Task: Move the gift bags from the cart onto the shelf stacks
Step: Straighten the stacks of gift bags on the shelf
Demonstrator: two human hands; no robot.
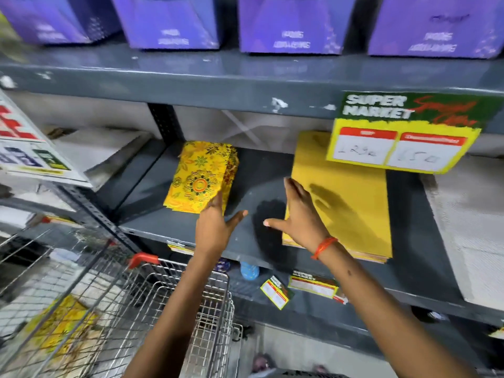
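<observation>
Grey shelf [261, 184] carries both stacks: left hand [215, 227], fingers spread and empty, touches the patterned yellow gift bags [200, 175], right hand [300, 216] lies flat against the plain yellow stack [346, 197]; square each edge gently before fetching more from the cart [152, 304].

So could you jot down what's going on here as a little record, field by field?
place: grey metal shelf in a shop
left hand: open, at the near edge of the patterned yellow stack
right hand: open, flat against the left side of the plain yellow stack
wrist: orange band on the right arm
cart: wire, below left, patterned yellow bags inside
price sign: hangs above the plain stack
top shelf: purple boxes
</observation>
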